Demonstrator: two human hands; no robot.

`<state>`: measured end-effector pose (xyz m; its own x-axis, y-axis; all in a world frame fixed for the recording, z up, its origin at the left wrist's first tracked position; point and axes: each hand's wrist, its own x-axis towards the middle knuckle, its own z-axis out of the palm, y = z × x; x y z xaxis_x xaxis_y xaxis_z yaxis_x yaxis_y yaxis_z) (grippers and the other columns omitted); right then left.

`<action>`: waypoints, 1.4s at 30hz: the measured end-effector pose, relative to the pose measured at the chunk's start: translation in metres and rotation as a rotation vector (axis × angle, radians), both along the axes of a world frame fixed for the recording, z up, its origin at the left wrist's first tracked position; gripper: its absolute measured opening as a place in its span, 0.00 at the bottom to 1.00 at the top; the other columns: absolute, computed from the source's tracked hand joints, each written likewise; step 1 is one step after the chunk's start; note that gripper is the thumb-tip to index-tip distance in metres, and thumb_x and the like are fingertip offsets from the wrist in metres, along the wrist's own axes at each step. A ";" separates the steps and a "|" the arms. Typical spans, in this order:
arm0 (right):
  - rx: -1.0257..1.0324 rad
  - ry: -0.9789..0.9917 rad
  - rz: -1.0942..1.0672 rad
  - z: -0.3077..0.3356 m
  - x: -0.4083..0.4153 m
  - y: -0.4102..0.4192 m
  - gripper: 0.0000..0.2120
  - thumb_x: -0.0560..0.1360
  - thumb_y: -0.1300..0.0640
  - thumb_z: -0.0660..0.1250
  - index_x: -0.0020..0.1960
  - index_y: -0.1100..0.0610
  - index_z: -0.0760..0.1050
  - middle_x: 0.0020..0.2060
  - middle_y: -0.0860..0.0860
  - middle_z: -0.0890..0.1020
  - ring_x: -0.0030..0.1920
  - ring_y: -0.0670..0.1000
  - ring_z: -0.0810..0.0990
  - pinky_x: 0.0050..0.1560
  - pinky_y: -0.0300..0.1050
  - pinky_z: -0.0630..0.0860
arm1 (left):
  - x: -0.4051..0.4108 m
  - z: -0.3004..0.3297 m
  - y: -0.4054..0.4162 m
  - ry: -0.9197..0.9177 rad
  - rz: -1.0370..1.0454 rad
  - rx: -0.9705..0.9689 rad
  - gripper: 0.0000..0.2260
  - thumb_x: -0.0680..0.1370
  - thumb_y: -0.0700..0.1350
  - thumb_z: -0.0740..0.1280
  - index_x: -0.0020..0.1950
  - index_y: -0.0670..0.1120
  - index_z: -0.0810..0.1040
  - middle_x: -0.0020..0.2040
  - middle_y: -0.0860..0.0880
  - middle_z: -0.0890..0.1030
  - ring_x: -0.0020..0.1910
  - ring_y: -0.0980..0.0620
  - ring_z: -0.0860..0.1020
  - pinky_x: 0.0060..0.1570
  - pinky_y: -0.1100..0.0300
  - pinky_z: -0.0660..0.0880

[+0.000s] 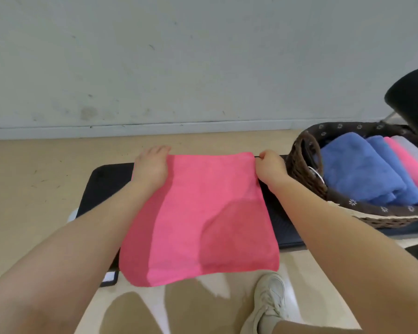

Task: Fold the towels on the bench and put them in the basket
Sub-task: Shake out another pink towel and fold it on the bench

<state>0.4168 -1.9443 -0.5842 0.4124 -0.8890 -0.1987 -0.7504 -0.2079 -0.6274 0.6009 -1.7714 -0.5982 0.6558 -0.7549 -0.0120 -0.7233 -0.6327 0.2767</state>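
A pink towel (198,218) lies spread across the black bench (104,184), its near edge hanging over the front. My left hand (151,165) holds the towel's far left corner, with the fingers hidden over the far edge. My right hand (268,167) pinches the far right corner with curled fingers. A brown wicker basket (304,169) with a dark flowered lining stands on the bench's right end. Inside it lie folded towels: two blue (357,169), one pink (410,165) and one pale grey.
A black chair (413,97) stands behind the basket at the right edge. A pale wall runs along the far side of the tan floor. My beige shoe (268,302) is on the floor in front of the bench.
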 end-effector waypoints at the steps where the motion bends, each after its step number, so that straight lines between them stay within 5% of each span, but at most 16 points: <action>1: -0.003 0.005 -0.005 -0.001 0.005 -0.005 0.16 0.78 0.60 0.58 0.63 0.67 0.71 0.61 0.63 0.75 0.62 0.61 0.73 0.60 0.48 0.70 | 0.012 -0.003 -0.002 0.006 0.043 0.042 0.22 0.78 0.35 0.53 0.72 0.44 0.63 0.72 0.42 0.66 0.70 0.41 0.64 0.68 0.50 0.60; 6: -0.022 0.030 -0.001 -0.012 0.021 -0.028 0.08 0.75 0.59 0.65 0.51 0.61 0.80 0.52 0.58 0.82 0.53 0.57 0.79 0.49 0.42 0.72 | 0.047 -0.015 -0.003 0.071 0.089 0.042 0.13 0.81 0.44 0.55 0.57 0.40 0.76 0.58 0.39 0.77 0.57 0.40 0.73 0.55 0.51 0.68; 14: -0.108 0.126 0.004 -0.012 0.036 -0.048 0.07 0.76 0.63 0.60 0.47 0.55 0.76 0.53 0.59 0.80 0.49 0.57 0.77 0.48 0.46 0.72 | 0.050 -0.016 0.003 0.097 0.166 -0.212 0.13 0.80 0.47 0.58 0.48 0.38 0.73 0.41 0.44 0.73 0.42 0.45 0.70 0.40 0.56 0.63; 18: -0.164 0.182 -0.007 -0.010 0.033 -0.041 0.16 0.75 0.67 0.54 0.55 0.58 0.77 0.57 0.59 0.79 0.55 0.60 0.77 0.52 0.47 0.72 | 0.046 -0.013 0.001 -0.023 0.196 -0.170 0.14 0.80 0.48 0.59 0.57 0.38 0.73 0.55 0.38 0.75 0.54 0.39 0.72 0.50 0.50 0.67; 21: -0.213 0.103 -0.015 -0.008 0.019 -0.023 0.11 0.78 0.63 0.54 0.54 0.60 0.75 0.53 0.59 0.79 0.50 0.59 0.76 0.46 0.45 0.69 | 0.030 -0.015 0.004 -0.083 0.150 -0.090 0.20 0.79 0.47 0.58 0.69 0.40 0.65 0.68 0.38 0.65 0.67 0.39 0.64 0.66 0.46 0.58; 25: -0.259 0.192 0.129 -0.011 -0.010 0.011 0.10 0.77 0.61 0.57 0.50 0.64 0.75 0.49 0.62 0.80 0.50 0.61 0.78 0.47 0.47 0.72 | -0.011 -0.014 0.011 -0.078 -0.024 -0.106 0.19 0.80 0.45 0.56 0.70 0.39 0.65 0.74 0.40 0.59 0.73 0.40 0.57 0.71 0.47 0.52; 28: -0.230 0.227 0.173 -0.016 -0.034 0.029 0.08 0.74 0.62 0.61 0.40 0.64 0.75 0.39 0.60 0.79 0.44 0.61 0.78 0.40 0.45 0.69 | -0.047 -0.016 0.020 -0.009 -0.174 -0.048 0.22 0.81 0.50 0.49 0.71 0.40 0.65 0.76 0.43 0.56 0.76 0.44 0.52 0.74 0.52 0.47; 30: -0.164 0.186 0.150 -0.016 -0.044 0.038 0.15 0.72 0.62 0.64 0.28 0.60 0.66 0.26 0.55 0.71 0.31 0.57 0.71 0.31 0.45 0.64 | -0.067 -0.020 0.028 0.022 -0.218 0.036 0.30 0.76 0.55 0.43 0.75 0.41 0.58 0.77 0.45 0.52 0.77 0.47 0.49 0.74 0.54 0.44; 32: -0.109 0.169 0.130 -0.015 -0.049 0.043 0.18 0.71 0.60 0.67 0.26 0.59 0.65 0.24 0.54 0.67 0.27 0.54 0.67 0.30 0.46 0.63 | -0.077 -0.026 0.034 0.016 -0.228 0.127 0.34 0.73 0.58 0.40 0.76 0.43 0.49 0.78 0.46 0.47 0.77 0.49 0.46 0.74 0.55 0.42; 35: -0.008 0.137 0.048 -0.014 -0.051 0.039 0.10 0.72 0.61 0.67 0.39 0.69 0.79 0.33 0.59 0.77 0.39 0.59 0.78 0.41 0.48 0.73 | -0.079 -0.029 0.035 -0.018 -0.222 0.178 0.39 0.70 0.64 0.36 0.77 0.45 0.44 0.78 0.47 0.44 0.77 0.50 0.44 0.74 0.55 0.40; 39: 0.022 0.156 0.023 -0.012 -0.064 0.036 0.08 0.73 0.62 0.66 0.38 0.66 0.75 0.36 0.59 0.77 0.40 0.58 0.77 0.47 0.50 0.75 | -0.081 -0.029 0.035 -0.047 -0.226 0.211 0.45 0.65 0.69 0.32 0.77 0.45 0.43 0.78 0.47 0.43 0.77 0.50 0.43 0.74 0.54 0.40; 42: -0.254 0.160 0.107 -0.014 -0.068 0.060 0.14 0.74 0.57 0.65 0.54 0.65 0.71 0.50 0.61 0.76 0.51 0.61 0.75 0.54 0.53 0.73 | -0.094 -0.024 0.044 -0.082 -0.246 0.178 0.46 0.65 0.70 0.34 0.77 0.45 0.42 0.78 0.47 0.43 0.77 0.50 0.43 0.73 0.54 0.39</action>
<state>0.3489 -1.8846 -0.5982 0.4876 -0.8719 -0.0452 -0.8007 -0.4259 -0.4213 0.5073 -1.7279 -0.6220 0.4576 -0.8820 -0.1126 -0.8762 -0.4689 0.1113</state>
